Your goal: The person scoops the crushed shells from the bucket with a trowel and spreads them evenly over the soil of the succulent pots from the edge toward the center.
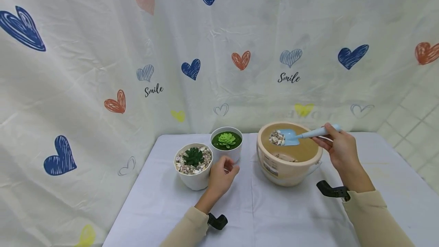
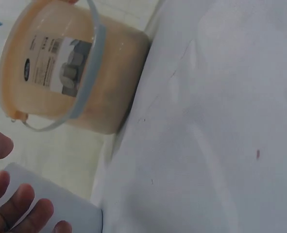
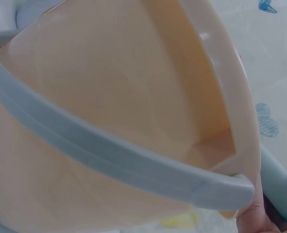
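Where a white-covered table backs onto a heart-printed curtain reading "Smile" twice, two succulent pots stand near the back-left corner, the left hand just in front, thumb apart from loosely curled fingers. One bucket, its label too small to read, stands by the back edge; over it, the right hand's fingers clamp one blue trowel carrying pebbles.

A blue trowel bearing pebbles is held over the beige bucket. A dark succulent is pebble-ringed in the white front pot; a light succulent is set in the rear pot.
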Tool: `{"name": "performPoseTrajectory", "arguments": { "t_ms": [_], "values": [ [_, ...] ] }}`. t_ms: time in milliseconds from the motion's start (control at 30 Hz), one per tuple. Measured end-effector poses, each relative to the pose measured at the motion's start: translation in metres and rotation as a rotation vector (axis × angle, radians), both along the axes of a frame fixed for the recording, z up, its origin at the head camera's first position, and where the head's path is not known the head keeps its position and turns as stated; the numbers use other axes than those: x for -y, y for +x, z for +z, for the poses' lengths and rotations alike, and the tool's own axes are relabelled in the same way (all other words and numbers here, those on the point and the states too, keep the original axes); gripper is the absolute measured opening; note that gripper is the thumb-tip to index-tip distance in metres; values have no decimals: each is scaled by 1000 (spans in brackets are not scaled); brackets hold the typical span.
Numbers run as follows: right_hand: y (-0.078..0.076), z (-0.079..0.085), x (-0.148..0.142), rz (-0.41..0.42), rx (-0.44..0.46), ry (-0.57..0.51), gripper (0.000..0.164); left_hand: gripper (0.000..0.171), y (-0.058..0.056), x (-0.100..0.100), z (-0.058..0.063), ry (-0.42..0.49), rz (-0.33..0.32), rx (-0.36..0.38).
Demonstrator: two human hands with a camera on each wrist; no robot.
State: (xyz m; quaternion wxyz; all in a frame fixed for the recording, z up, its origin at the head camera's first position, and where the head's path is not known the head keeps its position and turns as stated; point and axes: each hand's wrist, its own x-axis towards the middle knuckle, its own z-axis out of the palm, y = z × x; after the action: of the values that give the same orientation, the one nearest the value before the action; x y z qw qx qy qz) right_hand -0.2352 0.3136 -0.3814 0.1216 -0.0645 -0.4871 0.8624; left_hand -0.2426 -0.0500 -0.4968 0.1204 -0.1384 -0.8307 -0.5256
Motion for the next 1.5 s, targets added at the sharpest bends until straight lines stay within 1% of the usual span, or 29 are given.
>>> {"name": "performPoseTrajectory", "arguments": {
  "t_ms": [167,300,367,467,600,700,800,867,933,1000,1067,1133,1233,1267,1333,1400,1500],
  "values": [
    [1,0,0,4,-1,-1,16,28,1,0,-2,-45,37,-1],
    [1,0,0,5,-2,1,16,30,0,2,-5,-72,54,-4],
    [1,0,0,4,-5,5,16,29,-1,5,-6,-82,71,8],
    [2,0,0,8,-11,11,15,28,-3,10,-8,-114,124,41],
    [2,0,0,13,-22,7,15,33,-5,17,-9,-159,176,96],
    [2,1,0,14,-27,-3,14,44,-6,18,-9,-188,191,136],
    [2,1,0,16,-28,-5,15,68,-6,16,-9,-201,213,181],
    [2,0,0,16,-28,-2,15,87,-6,13,-9,-183,219,210],
    [1,0,0,15,-27,1,16,102,-9,10,-10,-145,221,231],
    [1,0,-1,12,-25,4,16,114,-15,6,-11,-96,222,242],
    [2,0,-1,8,-25,9,16,121,-23,1,-11,-16,231,231],
    [3,0,-1,8,-24,8,16,128,-32,-5,-11,75,253,209],
    [3,0,-1,13,-23,4,15,137,-43,-12,-12,198,291,141],
    [3,0,-1,15,-22,0,15,138,-46,-13,-12,227,303,118],
    [3,0,-1,18,-23,-5,15,140,-53,-16,-12,265,321,67],
    [3,0,-1,19,-24,-9,14,141,-57,-17,-12,282,338,31],
    [2,1,-1,24,-23,-11,14,140,-63,-18,-12,296,351,8]
  ]
}}
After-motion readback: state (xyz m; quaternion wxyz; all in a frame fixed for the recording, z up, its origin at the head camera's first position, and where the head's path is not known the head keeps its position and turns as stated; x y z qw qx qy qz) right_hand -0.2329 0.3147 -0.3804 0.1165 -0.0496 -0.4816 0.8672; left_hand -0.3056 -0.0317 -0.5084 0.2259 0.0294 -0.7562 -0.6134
